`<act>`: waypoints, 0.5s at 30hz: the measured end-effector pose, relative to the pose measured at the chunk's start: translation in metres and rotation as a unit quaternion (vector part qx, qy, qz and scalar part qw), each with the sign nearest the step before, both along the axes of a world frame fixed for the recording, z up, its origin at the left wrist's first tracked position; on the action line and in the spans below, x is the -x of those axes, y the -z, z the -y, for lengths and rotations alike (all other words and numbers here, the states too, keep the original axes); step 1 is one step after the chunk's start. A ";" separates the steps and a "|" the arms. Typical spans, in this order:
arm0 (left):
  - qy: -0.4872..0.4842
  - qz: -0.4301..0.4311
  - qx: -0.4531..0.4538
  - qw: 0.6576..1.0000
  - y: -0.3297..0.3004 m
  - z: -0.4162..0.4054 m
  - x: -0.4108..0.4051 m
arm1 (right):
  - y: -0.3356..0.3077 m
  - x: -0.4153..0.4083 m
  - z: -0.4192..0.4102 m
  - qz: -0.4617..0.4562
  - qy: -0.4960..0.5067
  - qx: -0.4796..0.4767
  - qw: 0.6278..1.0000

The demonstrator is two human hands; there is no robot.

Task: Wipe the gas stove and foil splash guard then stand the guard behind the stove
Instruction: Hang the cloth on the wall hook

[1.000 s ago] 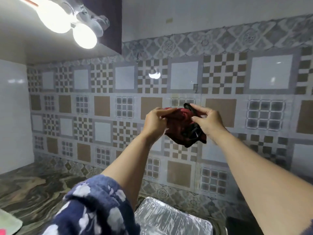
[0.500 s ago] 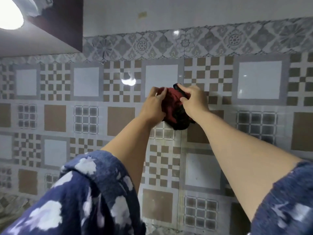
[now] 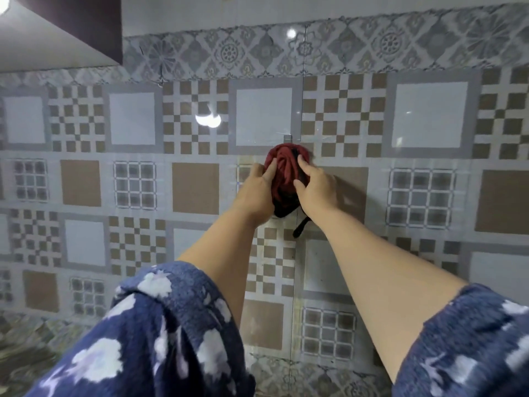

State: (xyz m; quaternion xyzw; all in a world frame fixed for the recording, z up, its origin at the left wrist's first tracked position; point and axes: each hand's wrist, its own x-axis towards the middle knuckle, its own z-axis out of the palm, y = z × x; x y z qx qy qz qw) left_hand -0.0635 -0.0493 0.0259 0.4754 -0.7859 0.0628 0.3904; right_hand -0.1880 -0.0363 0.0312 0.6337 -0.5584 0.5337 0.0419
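Note:
A bunched red and black cloth hangs against the tiled wall, just below a small grey wall hook. My left hand rests on its left side with fingers spread over the folds. Against the cloth's right side presses my right hand, fingers apart. A black strap of the cloth dangles below my right wrist. The gas stove and the foil splash guard are out of view.
The patterned tile wall fills the view. A dark cabinet juts out at the top left. A strip of marbled counter shows at the bottom left. My blue flowered sleeves cover the lower part.
Both hands carried the cloth up and forward to the wall hook. My view tilted upward, so the foil guard and the lamp dropped out of sight.

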 end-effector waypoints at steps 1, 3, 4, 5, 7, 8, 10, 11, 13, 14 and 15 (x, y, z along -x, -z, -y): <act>0.004 -0.006 -0.010 1.000 0.001 -0.004 -0.002 | 0.001 0.000 -0.004 0.004 -0.002 -0.010 1.000; 0.004 -0.010 -0.022 1.000 0.002 -0.017 -0.008 | 0.004 0.002 -0.015 -0.007 0.000 -0.038 0.999; 0.000 -0.009 -0.027 1.000 0.003 -0.025 -0.012 | 0.007 0.002 -0.023 -0.018 -0.002 -0.057 0.998; -0.005 -0.003 -0.033 0.999 0.006 -0.033 -0.016 | 0.011 0.002 -0.033 -0.031 -0.006 -0.081 0.996; -0.021 0.025 -0.069 0.997 0.013 -0.055 -0.025 | 0.022 0.002 -0.053 -0.068 -0.010 -0.142 0.987; -0.029 0.044 -0.097 0.994 0.018 -0.066 -0.030 | 0.028 0.001 -0.063 -0.092 -0.008 -0.177 0.980; -0.037 0.067 -0.159 0.984 0.033 -0.093 -0.038 | 0.041 -0.002 -0.086 -0.129 -0.016 -0.247 0.960; -0.039 0.070 -0.187 0.979 0.042 -0.106 -0.043 | 0.049 -0.006 -0.099 -0.144 -0.030 -0.279 0.949; -0.047 0.066 -0.234 0.969 0.063 -0.135 -0.053 | 0.065 -0.019 -0.125 -0.173 -0.061 -0.326 0.927; -0.055 0.061 -0.254 0.964 0.075 -0.149 -0.058 | 0.076 -0.026 -0.138 -0.181 -0.075 -0.342 0.919; -0.063 0.055 -0.270 0.959 0.089 -0.163 -0.064 | 0.087 -0.033 -0.152 -0.182 -0.092 -0.356 0.912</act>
